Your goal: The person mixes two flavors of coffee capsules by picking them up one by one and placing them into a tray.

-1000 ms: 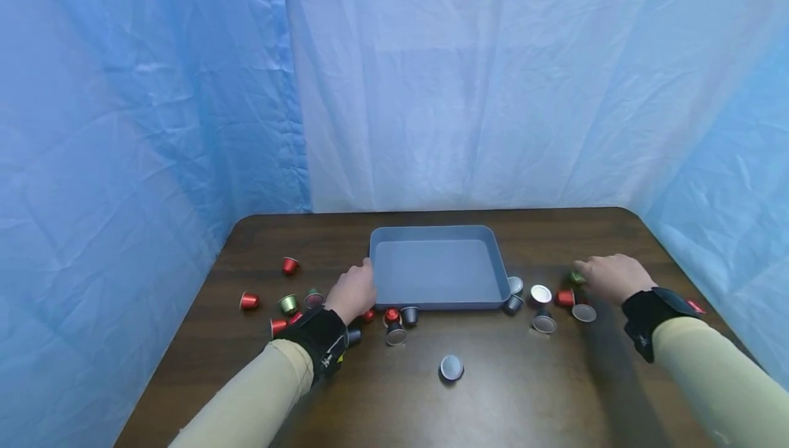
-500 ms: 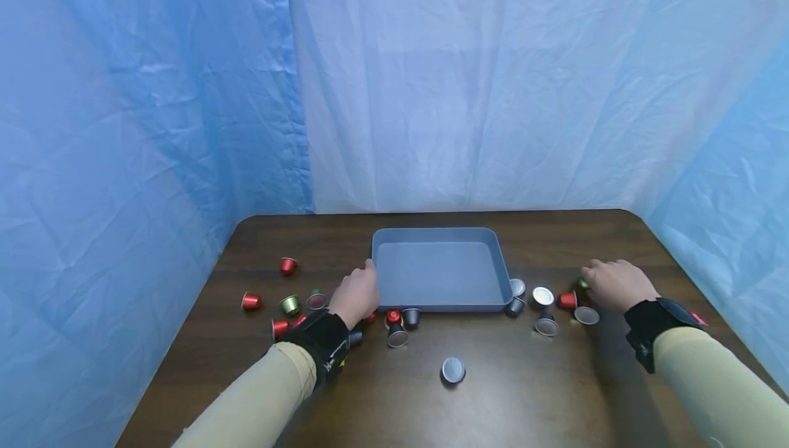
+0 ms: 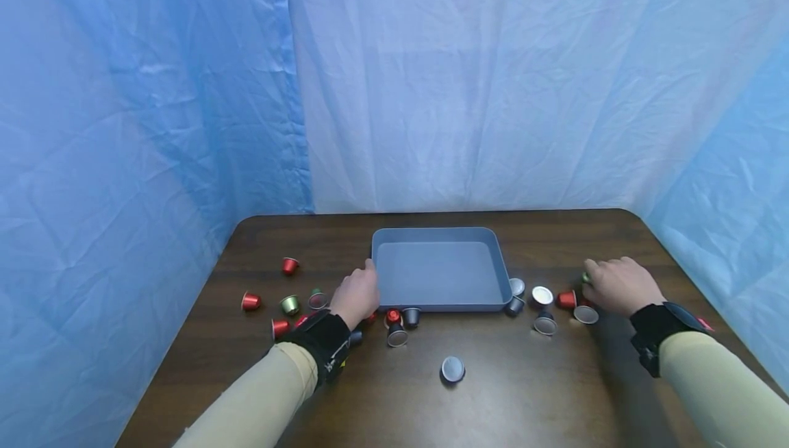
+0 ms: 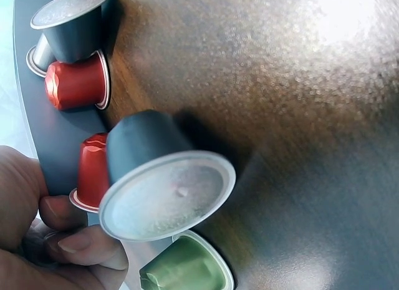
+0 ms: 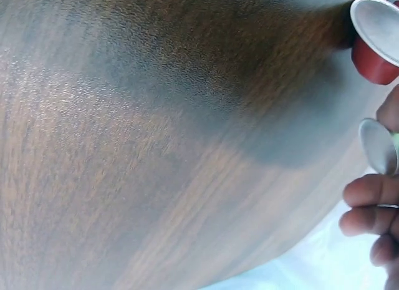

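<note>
Coffee capsules lie around a blue-grey tray (image 3: 440, 270) on the dark table. My left hand (image 3: 356, 296) is at the tray's left edge, fingers curled in the left wrist view around a dark, shiny capsule (image 4: 38, 232), mostly hidden. Close to those fingers are a red capsule (image 4: 93, 168), a dark capsule (image 4: 149, 140) with its pale lid facing the camera, and a green capsule (image 4: 187, 265). Over on the right, my right hand (image 3: 622, 285) pinches a green capsule (image 3: 585, 277); its silver lid (image 5: 378, 146) shows between thumb and fingers. A red capsule (image 5: 373, 56) lies just beside.
Several capsules lie left of the tray, including a red one (image 3: 251, 301) and a green one (image 3: 290, 305). Others touch or flank its front right corner, such as a dark one (image 3: 514, 307). One capsule (image 3: 453, 369) stands alone nearer the front. Blue sheets (image 3: 481, 92) enclose the table.
My right hand has shifted slightly to the right and its fingers have closed in around the green capsule. The left hand stays by the tray's edge.
</note>
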Motion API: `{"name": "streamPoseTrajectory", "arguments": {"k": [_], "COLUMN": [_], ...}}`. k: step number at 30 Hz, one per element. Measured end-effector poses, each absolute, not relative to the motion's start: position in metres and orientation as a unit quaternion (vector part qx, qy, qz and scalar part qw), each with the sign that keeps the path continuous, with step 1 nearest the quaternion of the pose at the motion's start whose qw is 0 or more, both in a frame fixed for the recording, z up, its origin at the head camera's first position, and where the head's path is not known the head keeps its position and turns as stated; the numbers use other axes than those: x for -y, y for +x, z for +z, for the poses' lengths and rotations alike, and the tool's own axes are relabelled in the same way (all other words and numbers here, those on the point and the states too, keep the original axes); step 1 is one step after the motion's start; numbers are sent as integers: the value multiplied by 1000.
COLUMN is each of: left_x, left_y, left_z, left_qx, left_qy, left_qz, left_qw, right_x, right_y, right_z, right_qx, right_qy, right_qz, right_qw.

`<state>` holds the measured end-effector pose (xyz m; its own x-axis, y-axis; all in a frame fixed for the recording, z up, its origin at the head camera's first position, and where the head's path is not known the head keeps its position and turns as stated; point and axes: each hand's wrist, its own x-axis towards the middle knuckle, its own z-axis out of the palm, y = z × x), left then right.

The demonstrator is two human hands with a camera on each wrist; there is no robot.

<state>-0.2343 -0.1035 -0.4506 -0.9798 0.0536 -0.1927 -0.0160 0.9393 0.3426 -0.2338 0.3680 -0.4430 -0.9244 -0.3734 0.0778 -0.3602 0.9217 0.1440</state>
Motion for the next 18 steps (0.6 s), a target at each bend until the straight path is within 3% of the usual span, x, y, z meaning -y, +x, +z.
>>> {"name": "streamPoseTrajectory", "arguments": {"k": [18], "left_x": [102], "left_y": [-232], "left_z": [-449], "left_qx": [-979], "left_qy": [4], "left_qz": [179], "left_qw": [98], "right_x": [-352], "right_y": [-242], "right_z": [-413], "right_qx": [986], "right_qy": [159], "right_qz": [46], "right_qw": [20]}}
